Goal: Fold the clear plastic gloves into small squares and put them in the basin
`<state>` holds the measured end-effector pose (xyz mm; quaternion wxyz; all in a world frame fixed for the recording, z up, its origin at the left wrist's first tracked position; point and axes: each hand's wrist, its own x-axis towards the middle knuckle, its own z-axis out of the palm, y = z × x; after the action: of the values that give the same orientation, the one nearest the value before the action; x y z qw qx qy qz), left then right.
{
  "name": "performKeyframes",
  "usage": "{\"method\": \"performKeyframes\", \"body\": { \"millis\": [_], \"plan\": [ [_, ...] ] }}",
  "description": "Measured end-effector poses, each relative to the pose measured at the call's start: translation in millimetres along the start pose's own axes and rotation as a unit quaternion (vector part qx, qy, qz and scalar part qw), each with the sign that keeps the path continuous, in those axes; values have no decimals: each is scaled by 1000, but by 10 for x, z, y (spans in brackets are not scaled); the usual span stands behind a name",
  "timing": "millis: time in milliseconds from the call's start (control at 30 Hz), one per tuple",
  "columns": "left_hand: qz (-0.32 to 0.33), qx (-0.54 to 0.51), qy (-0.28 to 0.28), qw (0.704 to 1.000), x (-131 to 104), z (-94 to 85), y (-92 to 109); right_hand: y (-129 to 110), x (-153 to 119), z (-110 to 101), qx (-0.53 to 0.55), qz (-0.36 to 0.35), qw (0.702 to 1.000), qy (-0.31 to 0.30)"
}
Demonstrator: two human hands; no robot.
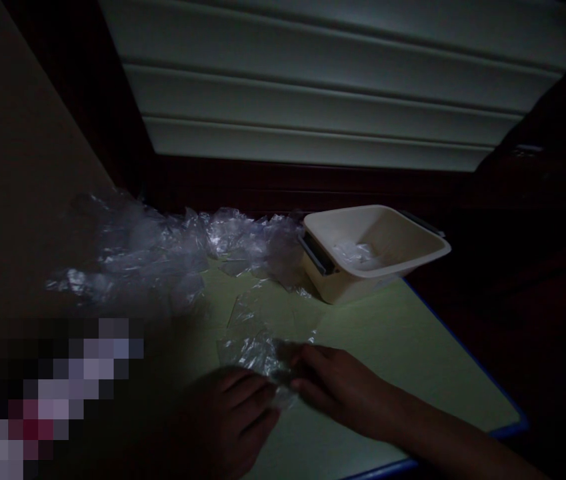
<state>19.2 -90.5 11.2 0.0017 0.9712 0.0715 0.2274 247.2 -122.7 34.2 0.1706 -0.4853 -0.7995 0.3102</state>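
Observation:
Both hands are low in the dim head view, above the pale green tabletop point(377, 347). A clear plastic bag point(255, 350) lies crumpled between and just beyond them. My right hand point(330, 383) comes in from the right, its fingers closed on the near right edge of the clear bag. My left hand point(235, 420) is at the bag's near side, fingers bent and pressed together on its edge; its thumb is hidden. Behind the hands, a cream plastic bin point(387, 267) with dark handles holds a small piece of clear plastic point(355, 252).
A heap of crumpled clear plastic bags point(153, 247) spreads along the back left of the table. The table's blue edge point(463, 350) runs down the right side. Behind stands a white slatted panel point(313, 87). A blurred, pixelated patch covers the lower left.

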Motion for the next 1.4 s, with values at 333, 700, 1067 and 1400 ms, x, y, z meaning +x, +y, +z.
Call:
{"method": "performKeyframes", "body": {
  "millis": [333,700,1067,1400],
  "plan": [
    [-2,4,2,1000,17,-2,2,66,-39,-163,68,-38,996,-53],
    [-2,2,-9,1000,-38,59,-7,117,3,-139,28,-130,987,-91],
    [3,16,-17,1000,-25,35,-2,70,40,-24,82,-18,996,-11],
    [8,19,-13,1000,11,-14,-9,99,61,174,-9,32,997,67]
  ]
}}
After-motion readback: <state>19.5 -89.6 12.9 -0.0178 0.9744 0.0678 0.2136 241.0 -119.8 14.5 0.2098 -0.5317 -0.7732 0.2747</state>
